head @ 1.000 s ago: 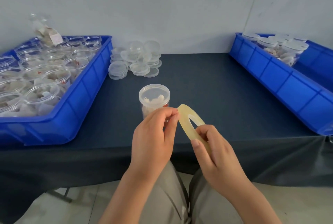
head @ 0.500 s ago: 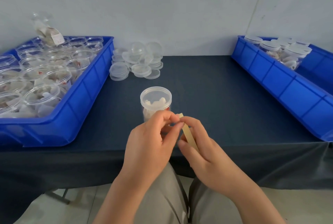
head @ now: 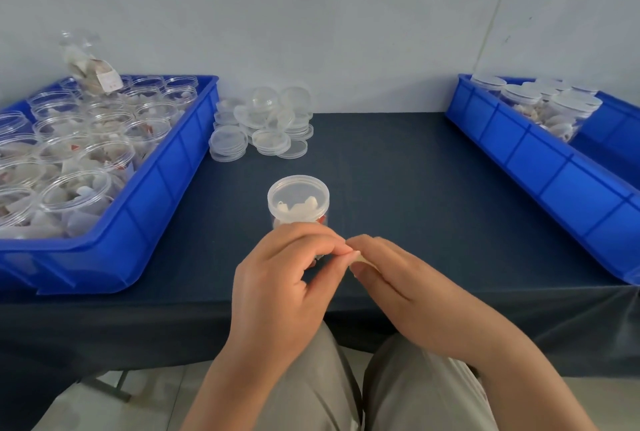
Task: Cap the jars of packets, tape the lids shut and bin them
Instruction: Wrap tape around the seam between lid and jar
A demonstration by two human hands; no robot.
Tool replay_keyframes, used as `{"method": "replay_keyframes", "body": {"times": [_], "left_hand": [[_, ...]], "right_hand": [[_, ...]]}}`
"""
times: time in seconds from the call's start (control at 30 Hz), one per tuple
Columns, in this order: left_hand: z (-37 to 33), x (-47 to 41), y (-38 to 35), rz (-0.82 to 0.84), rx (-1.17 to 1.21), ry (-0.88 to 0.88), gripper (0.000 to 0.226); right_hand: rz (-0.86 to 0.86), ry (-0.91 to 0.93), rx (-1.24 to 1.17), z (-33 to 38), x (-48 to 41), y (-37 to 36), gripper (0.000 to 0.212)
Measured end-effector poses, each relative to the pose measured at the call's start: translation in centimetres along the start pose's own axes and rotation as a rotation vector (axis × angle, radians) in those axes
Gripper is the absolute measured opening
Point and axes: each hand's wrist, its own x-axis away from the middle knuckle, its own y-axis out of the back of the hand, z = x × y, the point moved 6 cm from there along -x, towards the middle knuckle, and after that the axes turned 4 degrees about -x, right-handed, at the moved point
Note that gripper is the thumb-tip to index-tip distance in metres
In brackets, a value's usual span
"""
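A clear jar of packets [head: 298, 202] with its lid on stands upright on the dark table [head: 398, 188], just beyond my hands. My right hand [head: 398, 278] grips a yellowish tape roll [head: 360, 259], now almost hidden under its fingers. My left hand [head: 287, 274] pinches at the roll's edge with thumb and fingertips, right where the two hands meet. Both hands hover over the table's front edge, in front of the jar and not touching it.
A blue bin [head: 166, 181] on the left holds several open jars of packets. Loose clear lids [head: 263, 129] are piled behind the jar. A blue bin [head: 540, 167] on the right holds several capped jars. My knees are below the table edge.
The tape roll turned from face-on to edge-on and is now mostly covered by my right hand. My left fingers closed in on its edge. The view tilted down slightly.
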Motion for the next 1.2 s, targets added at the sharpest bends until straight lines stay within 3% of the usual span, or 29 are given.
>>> {"method": "replay_keyframes", "body": {"times": [0.07, 0.2, 0.4, 0.57, 0.63, 0.7, 0.8, 0.87, 1.0, 1.2], "left_hand": [[-0.1, 0.0, 0.2, 0.003, -0.006, -0.039, 0.011], [-0.4, 0.1, 0.2, 0.022, -0.027, -0.098, 0.013], [1.0, -0.1, 0.6, -0.015, 0.126, 0.055, 0.009], [2.2, -0.2, -0.4, -0.032, 0.212, 0.132, 0.005], [3.6, 0.1, -0.6, -0.1, 0.24, 0.181, 0.018], [5.7, 0.3, -0.8, -0.138, 0.155, 0.261, 0.045], [8.7, 0.0, -2.8, 0.021, 0.08, 0.448, 0.095], [9.7, -0.8, -4.4, 0.092, 0.175, 0.518, 0.108], [11.0, -2.3, -5.1, 0.042, 0.304, 0.549, 0.085], [10.7, -2.7, -4.8, 0.181, 0.385, 0.5, 0.069]], "right_hand": [[-0.004, 0.016, -0.054, -0.1, -0.2, -0.1, 0.023], [0.0, 0.007, -0.052, -1.0, -0.4, 0.0, 0.042], [-0.184, 0.103, -0.038, -1.1, -0.1, 1.4, 0.029], [-0.292, 0.077, 0.12, -1.0, -0.7, 2.0, 0.032], [-0.286, 0.015, 0.204, -1.4, -1.3, 2.5, 0.035], [-0.259, -0.024, 0.29, -1.7, -2.0, 2.9, 0.036], [-0.238, -0.024, 0.358, -1.4, -3.1, 3.0, 0.034], [-0.239, -0.008, 0.372, -1.1, -3.9, 3.0, 0.033], [-0.23, -0.022, 0.365, -1.0, -5.3, 3.1, 0.037], [-0.226, -0.079, 0.323, -1.4, -6.2, 2.9, 0.035]]}}
